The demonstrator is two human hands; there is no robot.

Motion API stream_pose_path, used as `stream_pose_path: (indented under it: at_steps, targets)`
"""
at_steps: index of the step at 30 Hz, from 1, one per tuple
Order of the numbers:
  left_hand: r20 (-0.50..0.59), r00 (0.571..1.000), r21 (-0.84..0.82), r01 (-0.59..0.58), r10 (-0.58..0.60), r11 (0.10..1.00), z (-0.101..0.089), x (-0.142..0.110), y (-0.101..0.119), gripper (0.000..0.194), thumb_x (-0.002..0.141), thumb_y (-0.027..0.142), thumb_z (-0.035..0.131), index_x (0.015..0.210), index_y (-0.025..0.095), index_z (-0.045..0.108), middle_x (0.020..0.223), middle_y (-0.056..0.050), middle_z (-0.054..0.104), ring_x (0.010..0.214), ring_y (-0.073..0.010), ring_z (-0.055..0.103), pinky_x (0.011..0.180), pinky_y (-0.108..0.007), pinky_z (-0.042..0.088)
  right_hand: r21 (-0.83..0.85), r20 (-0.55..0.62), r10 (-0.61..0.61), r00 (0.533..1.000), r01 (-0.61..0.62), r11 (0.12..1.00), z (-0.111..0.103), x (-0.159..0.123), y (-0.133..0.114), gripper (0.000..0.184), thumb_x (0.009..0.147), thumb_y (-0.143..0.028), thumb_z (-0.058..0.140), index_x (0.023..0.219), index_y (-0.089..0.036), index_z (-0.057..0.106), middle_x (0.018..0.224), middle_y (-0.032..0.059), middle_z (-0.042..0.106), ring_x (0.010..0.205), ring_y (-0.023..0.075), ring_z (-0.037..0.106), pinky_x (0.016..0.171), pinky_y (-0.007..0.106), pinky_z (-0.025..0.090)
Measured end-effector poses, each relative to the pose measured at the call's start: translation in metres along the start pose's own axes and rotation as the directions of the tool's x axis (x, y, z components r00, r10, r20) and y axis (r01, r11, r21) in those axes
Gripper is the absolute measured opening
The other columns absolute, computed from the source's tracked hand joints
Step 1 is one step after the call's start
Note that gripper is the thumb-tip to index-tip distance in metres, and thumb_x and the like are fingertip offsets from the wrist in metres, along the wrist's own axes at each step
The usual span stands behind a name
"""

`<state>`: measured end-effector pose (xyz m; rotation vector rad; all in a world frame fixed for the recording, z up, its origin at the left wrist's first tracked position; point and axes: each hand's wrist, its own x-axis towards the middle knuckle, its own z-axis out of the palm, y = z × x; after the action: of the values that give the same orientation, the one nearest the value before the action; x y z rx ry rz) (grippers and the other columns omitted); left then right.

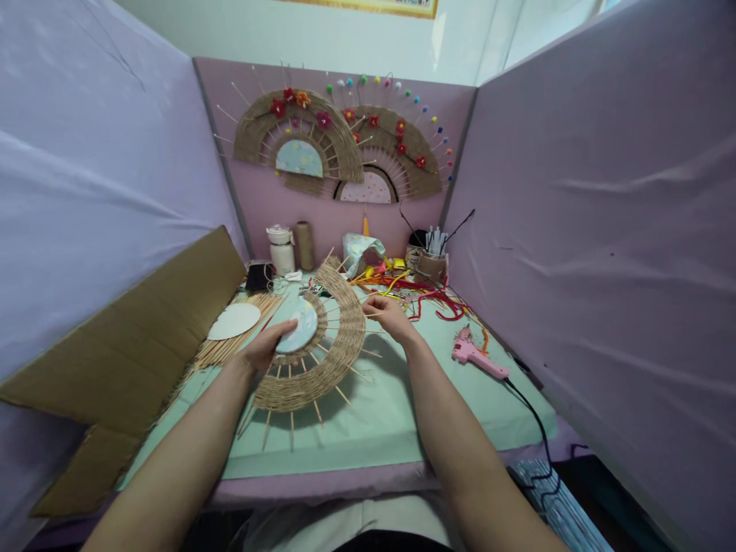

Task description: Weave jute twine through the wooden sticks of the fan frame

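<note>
A half-round fan woven of brown twine [349, 337] on thin wooden sticks is held tilted above the table. Its centre is a pale blue, patterned half disc. My left hand [265, 345] is closed on that centre, thumb on top, its other fingers mostly hidden behind. At the fan's outer right edge, my right hand [386, 316] has its fingers pinched together by the stick ends. Whether it grips a stick or the twine is too small to tell. Bare stick tips stand out all around the woven band.
Two finished fans [396, 142] hang on the back panel. A pink glue gun [478, 357] lies at right, its black cord over the edge. Coloured pipe cleaners [442, 303], a twine spool [304, 245], a white jar [281, 249] stand behind. Cardboard [143, 345] leans left beside loose sticks [230, 349].
</note>
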<state>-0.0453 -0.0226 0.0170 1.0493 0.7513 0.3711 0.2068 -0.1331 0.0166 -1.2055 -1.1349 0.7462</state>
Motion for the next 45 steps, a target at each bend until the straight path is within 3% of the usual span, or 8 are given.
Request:
stream_pose_path:
  at_steps: [5,13,21,27,32,37,41,45]
  targets:
    - [0.018,1.000,-0.012,-0.017,0.017,1.000,0.002,-0.001,-0.002,0.019,0.075,0.016,0.063,0.092,0.007,0.064,0.062,-0.008,0.069,0.047,-0.0155,0.061,0.045,-0.023,0.050,-0.092,-0.081,-0.129,0.988,0.122,0.988,-0.001,0.003,0.001,0.018,0.066,-0.034,0.064,0.063,-0.017,0.058,0.058,-0.0035,0.051,0.058,0.0102,0.043,0.058,0.025,0.033]
    - [0.175,0.983,0.029,-0.060,0.054,0.998,0.006,0.001,-0.007,0.037,0.070,0.015,0.071,0.105,0.009,0.063,0.072,-0.007,0.070,0.055,-0.0129,0.062,0.049,-0.019,0.048,-0.211,-0.173,-0.309,0.935,0.271,0.939,-0.006,0.006,0.007,0.015,0.074,-0.032,0.057,0.078,-0.018,0.062,0.076,0.0019,0.061,0.071,0.0146,0.053,0.068,0.027,0.040]
    - [0.317,0.948,0.108,-0.065,0.028,0.992,0.005,0.004,-0.015,0.041,0.067,0.019,0.076,0.105,0.011,0.063,0.086,-0.009,0.069,0.064,-0.0119,0.062,0.056,-0.018,0.047,-0.298,-0.269,-0.334,0.903,0.252,0.921,-0.007,0.003,0.003,0.020,0.072,-0.038,0.064,0.069,-0.018,0.060,0.065,-0.0002,0.057,0.060,0.0129,0.047,0.060,0.026,0.038]
    - [0.323,0.947,0.136,-0.048,0.001,0.990,0.001,0.004,-0.016,0.041,0.067,0.020,0.076,0.105,0.011,0.064,0.086,-0.010,0.068,0.065,-0.0122,0.061,0.057,-0.020,0.047,-0.286,-0.269,-0.327,0.906,0.249,0.925,-0.009,0.003,0.002,0.022,0.071,-0.039,0.064,0.067,-0.018,0.059,0.062,-0.0013,0.054,0.058,0.0120,0.044,0.058,0.026,0.036]
    - [0.318,0.948,0.149,-0.022,-0.027,0.989,0.000,0.004,-0.015,0.044,0.065,0.021,0.077,0.106,0.012,0.065,0.084,-0.008,0.068,0.063,-0.0119,0.061,0.055,-0.019,0.046,-0.256,-0.187,-0.245,0.951,0.194,0.947,-0.014,0.004,0.001,0.023,0.069,-0.039,0.066,0.065,-0.018,0.059,0.059,-0.0023,0.052,0.056,0.0110,0.041,0.055,0.025,0.033]
    - [0.330,0.940,0.170,0.026,-0.081,0.985,0.001,0.003,-0.015,0.049,0.062,0.020,0.078,0.108,0.011,0.064,0.080,-0.007,0.069,0.058,-0.0114,0.059,0.049,-0.018,0.042,-0.222,-0.030,-0.046,0.998,0.038,0.974,-0.026,-0.001,-0.002,0.026,0.066,-0.041,0.068,0.065,-0.016,0.060,0.058,-0.0032,0.052,0.054,0.0088,0.039,0.052,0.023,0.030]
    - [0.347,0.932,0.183,0.040,-0.103,0.982,0.002,-0.001,-0.015,0.047,0.063,0.017,0.077,0.108,0.014,0.065,0.078,-0.007,0.070,0.054,-0.0114,0.058,0.045,-0.017,0.039,-0.051,0.151,0.146,0.978,-0.140,0.989,-0.036,-0.008,-0.004,0.029,0.064,-0.041,0.071,0.067,-0.016,0.058,0.057,-0.0052,0.046,0.049,0.0058,0.034,0.048,0.021,0.027]
    - [0.385,0.919,0.185,0.017,-0.088,0.983,0.002,-0.003,-0.016,0.049,0.065,0.018,0.074,0.113,0.017,0.065,0.080,-0.008,0.071,0.055,-0.0137,0.060,0.046,-0.019,0.041,0.201,0.314,0.165,0.935,-0.235,0.951,-0.038,-0.012,-0.006,0.032,0.065,-0.041,0.072,0.065,-0.017,0.052,0.053,-0.0082,0.036,0.046,0.0038,0.024,0.046,0.020,0.022]
